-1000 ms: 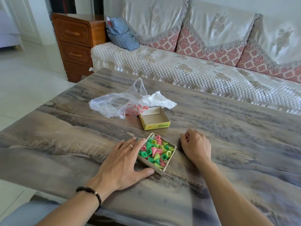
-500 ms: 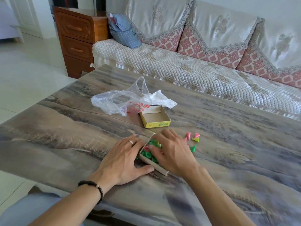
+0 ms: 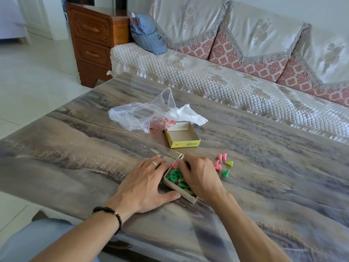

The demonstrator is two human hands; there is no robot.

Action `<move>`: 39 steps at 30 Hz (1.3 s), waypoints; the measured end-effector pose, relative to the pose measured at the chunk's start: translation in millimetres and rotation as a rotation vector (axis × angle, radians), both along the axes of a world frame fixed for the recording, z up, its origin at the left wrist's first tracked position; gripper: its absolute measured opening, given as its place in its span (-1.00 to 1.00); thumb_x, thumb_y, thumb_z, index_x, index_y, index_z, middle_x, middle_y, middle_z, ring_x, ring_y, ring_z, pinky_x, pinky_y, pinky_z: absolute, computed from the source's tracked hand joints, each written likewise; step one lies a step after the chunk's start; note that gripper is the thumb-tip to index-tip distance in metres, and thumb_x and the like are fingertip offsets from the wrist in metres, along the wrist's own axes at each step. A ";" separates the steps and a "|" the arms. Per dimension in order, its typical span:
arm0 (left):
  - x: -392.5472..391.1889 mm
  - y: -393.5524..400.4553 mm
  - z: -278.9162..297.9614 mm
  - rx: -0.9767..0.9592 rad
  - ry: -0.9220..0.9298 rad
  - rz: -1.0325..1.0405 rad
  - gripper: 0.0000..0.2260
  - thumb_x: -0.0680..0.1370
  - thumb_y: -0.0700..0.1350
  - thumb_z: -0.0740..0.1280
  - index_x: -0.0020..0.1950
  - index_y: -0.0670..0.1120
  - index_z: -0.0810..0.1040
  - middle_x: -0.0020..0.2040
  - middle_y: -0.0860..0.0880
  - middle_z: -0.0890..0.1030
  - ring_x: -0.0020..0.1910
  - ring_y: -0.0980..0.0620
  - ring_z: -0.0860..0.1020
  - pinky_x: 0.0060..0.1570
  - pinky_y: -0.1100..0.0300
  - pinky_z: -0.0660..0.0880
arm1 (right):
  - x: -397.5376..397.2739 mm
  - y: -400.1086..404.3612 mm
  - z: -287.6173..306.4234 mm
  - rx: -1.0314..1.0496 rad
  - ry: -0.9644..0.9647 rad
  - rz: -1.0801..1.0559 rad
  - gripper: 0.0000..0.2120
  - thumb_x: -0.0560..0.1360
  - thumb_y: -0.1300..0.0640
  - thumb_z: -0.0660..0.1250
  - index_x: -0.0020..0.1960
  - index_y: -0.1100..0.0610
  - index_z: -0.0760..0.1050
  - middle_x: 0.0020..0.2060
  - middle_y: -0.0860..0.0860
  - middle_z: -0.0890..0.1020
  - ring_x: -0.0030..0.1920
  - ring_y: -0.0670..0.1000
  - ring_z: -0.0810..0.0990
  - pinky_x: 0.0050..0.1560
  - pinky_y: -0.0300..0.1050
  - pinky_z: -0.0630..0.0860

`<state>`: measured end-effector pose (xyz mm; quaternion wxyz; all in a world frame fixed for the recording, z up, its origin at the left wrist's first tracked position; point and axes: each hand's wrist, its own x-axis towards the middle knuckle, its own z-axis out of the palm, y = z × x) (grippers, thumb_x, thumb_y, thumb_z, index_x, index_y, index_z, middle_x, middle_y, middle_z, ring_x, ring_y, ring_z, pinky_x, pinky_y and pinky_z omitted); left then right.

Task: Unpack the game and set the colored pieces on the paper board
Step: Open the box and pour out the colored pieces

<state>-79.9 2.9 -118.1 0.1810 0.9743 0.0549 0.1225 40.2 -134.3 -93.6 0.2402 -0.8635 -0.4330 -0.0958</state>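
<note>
Landmark: small cardboard tray (image 3: 171,184) of colored pieces (image 3: 174,175), near the front edge of the marbled counter (image 3: 264,167).

Left hand (image 3: 145,184): flat against the tray's left side, fingers straight, thumb along the near corner; grip open, bracing only. Ring on one finger, dark bead bracelet (image 3: 111,217) at the wrist.

Right hand (image 3: 200,176): over the tray's right half, fingers curled down among the pieces. Grip state: cannot tell whether closed on a piece, fingertips hidden.

Inside the tray: mostly green pieces, one pink at the far corner.

Just right of the tray, on the bare counter: loose pieces (image 3: 223,163), several pink, one yellow-green, one green, lying close together beside the right hand.

Beyond the tray: yellow box lid (image 3: 182,136), open side up. Touching its far side: crumpled clear plastic bag (image 3: 151,115) with red print.

Well beyond the tray: quilted sofa (image 3: 226,82), blue striped bundle (image 3: 147,38) on its left end, wooden drawer cabinet (image 3: 90,40) beside that.
</note>
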 end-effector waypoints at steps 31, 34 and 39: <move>-2.3 -3.9 5.5 0.021 -0.020 0.011 -0.34 0.40 0.44 0.19 0.37 0.09 0.34 0.41 0.10 0.32 0.45 0.10 0.18 0.39 0.24 0.07 | -4.7 -4.9 4.0 -0.186 -0.132 0.125 -0.71 0.56 -0.10 0.14 -0.09 0.05 0.54 -0.16 -0.07 0.55 -0.10 -0.02 0.51 -0.12 -0.11 0.47; -1.3 -4.2 5.6 0.015 -0.017 0.011 -0.35 0.40 0.43 0.20 0.37 0.09 0.33 0.41 0.11 0.30 0.45 0.11 0.17 0.38 0.25 0.06 | -5.3 -7.0 2.1 -0.167 -0.124 0.149 -0.73 0.59 -0.03 0.14 -0.13 0.06 0.52 -0.20 -0.05 0.53 -0.14 0.01 0.51 -0.16 -0.15 0.40; -2.7 -3.7 6.7 0.005 -0.008 0.007 -0.37 0.40 0.42 0.21 0.37 0.11 0.35 0.41 0.10 0.31 0.44 0.08 0.20 0.38 0.22 0.11 | -4.8 -0.7 3.8 -0.200 -0.089 0.090 -0.66 0.60 -0.05 0.07 -0.19 0.09 0.49 -0.25 -0.05 0.53 -0.25 0.07 0.53 -0.31 0.05 0.47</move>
